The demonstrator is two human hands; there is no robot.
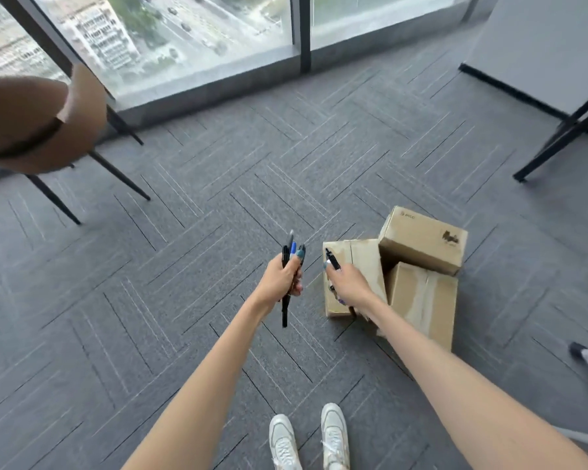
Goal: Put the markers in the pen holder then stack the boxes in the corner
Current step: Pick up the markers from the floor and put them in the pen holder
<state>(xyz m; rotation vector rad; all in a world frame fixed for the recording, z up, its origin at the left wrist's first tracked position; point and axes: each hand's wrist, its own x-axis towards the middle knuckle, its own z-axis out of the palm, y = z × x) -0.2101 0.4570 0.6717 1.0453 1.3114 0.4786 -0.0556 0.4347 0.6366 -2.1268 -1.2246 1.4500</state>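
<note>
A person standing on grey carpet grips a bundle of markers [292, 262] in the left hand [283, 277], fingers clamped round them, while the right hand [348, 282] pinches one black marker [332, 259] above three cardboard boxes [421, 266], apparently gathering them; no pen holder visible.

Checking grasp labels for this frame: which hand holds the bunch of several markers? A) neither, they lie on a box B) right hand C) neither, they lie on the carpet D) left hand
D: the left hand grips the bunch of markers, while the right hand holds a single marker in front of the boxes.
</note>
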